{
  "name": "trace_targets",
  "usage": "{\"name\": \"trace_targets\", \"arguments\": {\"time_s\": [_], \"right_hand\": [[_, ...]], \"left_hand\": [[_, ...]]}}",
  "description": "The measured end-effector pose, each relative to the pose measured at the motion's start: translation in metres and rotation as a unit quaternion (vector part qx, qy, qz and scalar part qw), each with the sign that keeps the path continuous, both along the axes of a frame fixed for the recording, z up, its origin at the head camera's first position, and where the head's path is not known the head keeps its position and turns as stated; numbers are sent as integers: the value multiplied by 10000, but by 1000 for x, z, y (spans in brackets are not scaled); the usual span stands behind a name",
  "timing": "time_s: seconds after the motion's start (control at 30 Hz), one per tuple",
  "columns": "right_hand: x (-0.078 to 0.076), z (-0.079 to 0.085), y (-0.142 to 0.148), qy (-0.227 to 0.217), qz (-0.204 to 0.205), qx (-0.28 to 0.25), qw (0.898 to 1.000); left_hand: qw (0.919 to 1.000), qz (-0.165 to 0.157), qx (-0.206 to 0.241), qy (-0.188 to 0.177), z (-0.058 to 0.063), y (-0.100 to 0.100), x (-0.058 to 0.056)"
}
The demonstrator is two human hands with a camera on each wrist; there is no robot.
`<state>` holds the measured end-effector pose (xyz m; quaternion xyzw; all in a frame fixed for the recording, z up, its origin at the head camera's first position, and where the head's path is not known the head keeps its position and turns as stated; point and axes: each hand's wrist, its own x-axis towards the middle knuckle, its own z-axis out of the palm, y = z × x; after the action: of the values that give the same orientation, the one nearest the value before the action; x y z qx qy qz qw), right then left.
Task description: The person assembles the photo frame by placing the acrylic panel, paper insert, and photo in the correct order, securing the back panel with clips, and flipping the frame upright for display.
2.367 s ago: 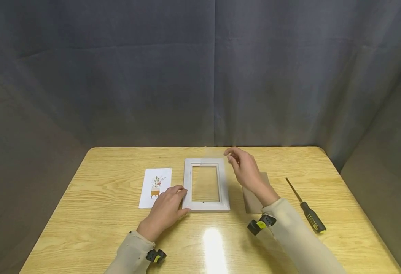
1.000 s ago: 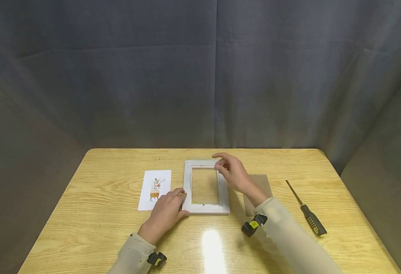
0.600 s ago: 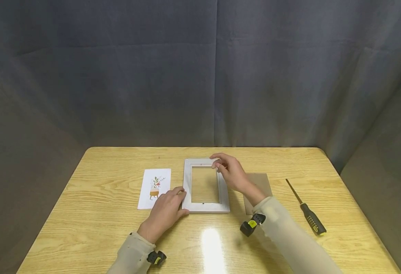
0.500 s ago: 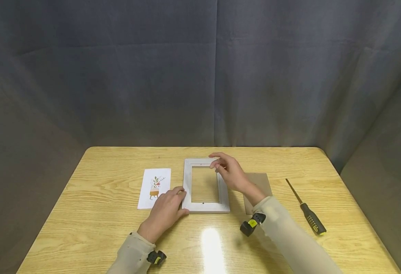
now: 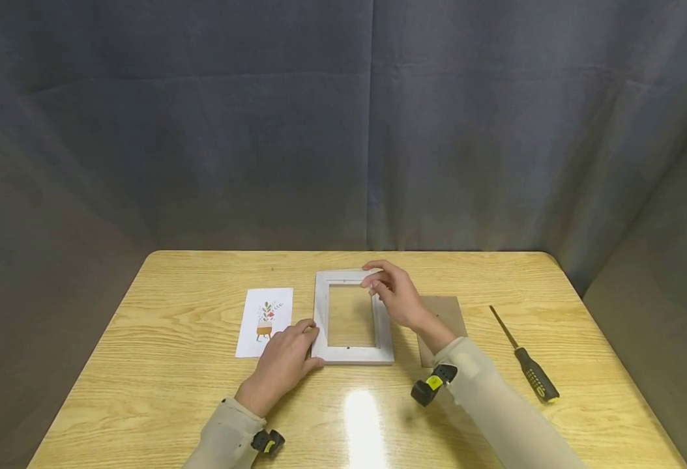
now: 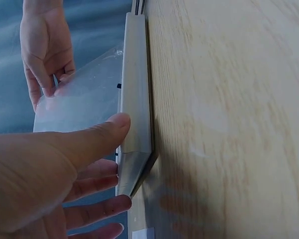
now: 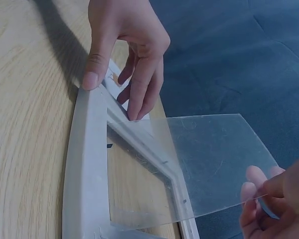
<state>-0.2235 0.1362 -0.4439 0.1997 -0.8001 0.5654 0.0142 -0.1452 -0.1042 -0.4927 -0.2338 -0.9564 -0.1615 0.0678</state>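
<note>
A white picture frame (image 5: 358,355) lies on the table before me, its opening showing the wood beneath. My left hand (image 5: 285,358) holds the frame by its near left corner, with the thumb (image 7: 91,79) on the near side and the fingers along the left side. Between the thumb and fingers of my right hand (image 5: 401,296) is the edge of a clear sheet (image 7: 209,154), plain in both wrist views and barely visible from the head. The sheet slants: its lower end reaches the frame's opening, while the pinched end is raised above the far right part.
Left of the frame lies a white card (image 5: 249,326) printed with a potted plant. A brown board (image 5: 452,312) is on the right, partly under my right forearm. Farther right rests a screwdriver (image 5: 534,371) with a black handle. Dark curtains (image 5: 261,163) stand behind the table.
Compared with the earliest frame, my right hand has come left and lower over the frame, bringing the clear sheet down. It is nearly still in the last second. My left hand stays put.
</note>
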Motion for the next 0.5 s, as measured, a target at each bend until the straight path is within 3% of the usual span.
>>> {"name": "trace_targets", "arguments": {"time_s": [0.5], "right_hand": [[3,3,2,-177,-52,-244,9995]], "left_hand": [[10000,7,-45,32,-1,0,0]]}}
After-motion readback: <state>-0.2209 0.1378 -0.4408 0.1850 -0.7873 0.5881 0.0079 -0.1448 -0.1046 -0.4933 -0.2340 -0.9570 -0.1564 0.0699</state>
